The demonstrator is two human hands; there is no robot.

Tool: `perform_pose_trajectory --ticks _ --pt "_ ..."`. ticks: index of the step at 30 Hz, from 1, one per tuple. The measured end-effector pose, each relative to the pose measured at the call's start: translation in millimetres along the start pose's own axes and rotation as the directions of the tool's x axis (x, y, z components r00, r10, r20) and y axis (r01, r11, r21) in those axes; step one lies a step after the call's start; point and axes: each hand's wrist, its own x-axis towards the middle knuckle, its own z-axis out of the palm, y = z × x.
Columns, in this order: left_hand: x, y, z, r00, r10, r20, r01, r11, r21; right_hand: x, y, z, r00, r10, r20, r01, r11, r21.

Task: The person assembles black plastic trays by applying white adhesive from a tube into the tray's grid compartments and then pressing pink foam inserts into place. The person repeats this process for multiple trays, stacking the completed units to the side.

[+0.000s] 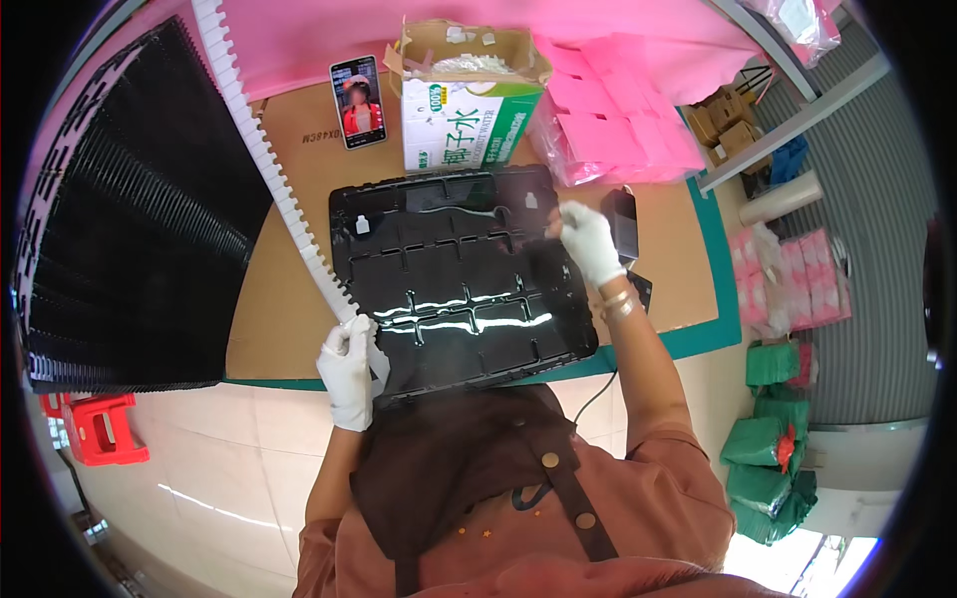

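In front of me on the bench lies a black plastic tray (449, 261) with molded ridges. Two small white stickers, one at the far left (362, 224) and another at the far right (531, 201), sit on it. My left hand (347, 374), in a white glove, is closed on the near end of a long white notched strip (261, 149) at the tray's left edge. This strip stretches away to the far left. Above the tray's right edge is my gloved right hand (590, 242), fingers drawn together near the right sticker. What its fingertips hold, if anything, is too small to make out.
A tall stack of black trays (140, 229) stands left. Behind the tray are a propped phone (357, 103), an open cardboard box (439, 125) and pink packages (618, 120). A dark box (620, 224) sits right. A red stool (105, 431) and green bundles (753, 442) are beyond the bench.
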Motion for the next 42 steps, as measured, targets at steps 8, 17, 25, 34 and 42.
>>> perform_pose_trajectory --ticks 8,17,25,34,42 --pt "2 6 4 1.000 -0.011 0.010 0.011 1.000 -0.017 67 -22 17 0.996 0.087 0.029 -0.068 0.914 -0.399" --pt "-1 -6 -2 0.999 0.046 0.004 -0.046 0.998 0.029 70 -18 20 0.994 -0.007 0.107 0.068 0.807 -0.586" --pt "-1 1 0 0.999 0.033 0.018 -0.033 0.999 0.014 71 8 17 0.926 -0.328 0.185 0.375 0.764 -0.525" --pt "3 -9 -5 0.999 0.033 0.010 -0.034 0.998 0.057 82 23 -1 0.901 -0.242 0.360 0.331 0.920 -0.211" --pt "2 -8 -2 1.000 0.017 0.014 -0.017 0.999 0.038 69 9 -3 0.933 -0.074 0.352 0.065 0.997 0.038"
